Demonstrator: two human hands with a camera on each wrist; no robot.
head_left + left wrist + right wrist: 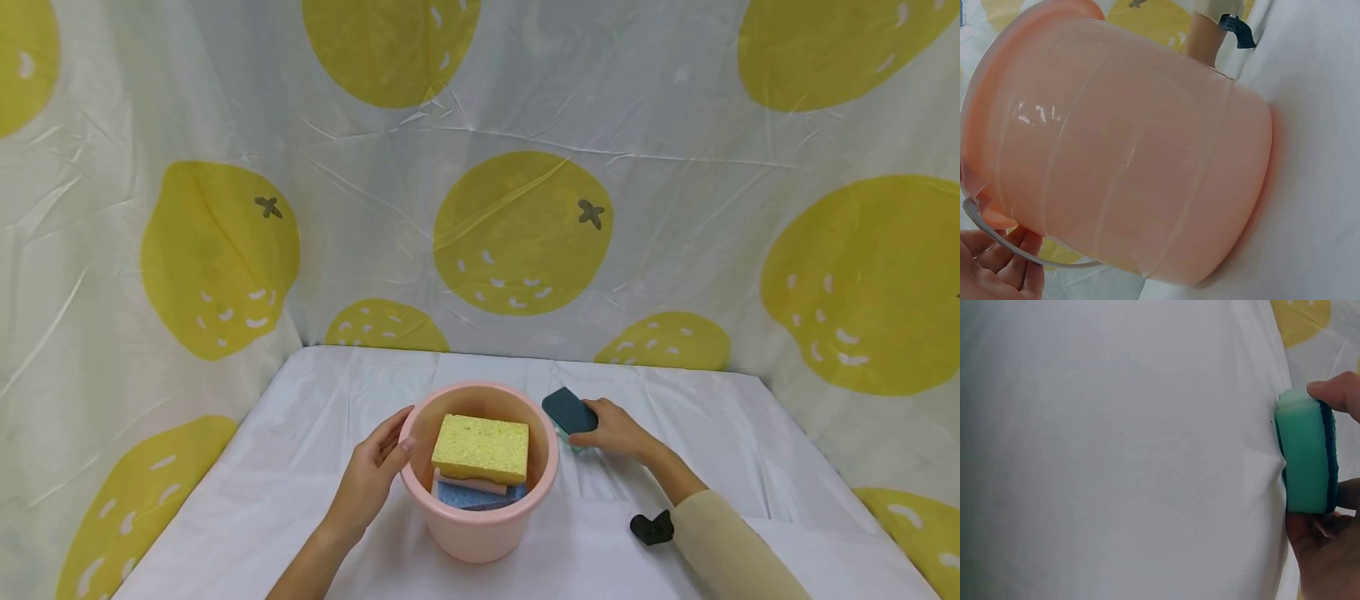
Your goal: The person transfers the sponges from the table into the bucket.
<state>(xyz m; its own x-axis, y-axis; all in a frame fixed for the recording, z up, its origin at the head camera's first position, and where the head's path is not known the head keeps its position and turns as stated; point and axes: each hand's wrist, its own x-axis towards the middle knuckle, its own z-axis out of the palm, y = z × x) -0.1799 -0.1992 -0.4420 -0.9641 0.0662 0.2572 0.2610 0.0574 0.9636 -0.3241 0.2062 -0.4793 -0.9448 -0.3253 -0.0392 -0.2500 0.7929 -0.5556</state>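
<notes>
A pink bucket [480, 537] stands upright on the white cloth, with a pale curved handle [1029, 253] hanging at its side. My left hand [371, 467] rests against the bucket's left rim, its relaxed fingers touching the outside by the handle. Inside the bucket, a yellow sponge [482, 446] lies on top of a pinkish piece [471, 482] and a blue sponge [480, 497]. To the right of the bucket, my right hand [617, 432] pinches a green sponge [1307, 456] with a dark scouring side, between thumb and fingers. That sponge is right at the cloth.
White cloth [315, 417] covers the table. Curtains with a yellow lemon print [521, 233] rise at the back and both sides. A small black device [652, 529] sits at my right sleeve [727, 542].
</notes>
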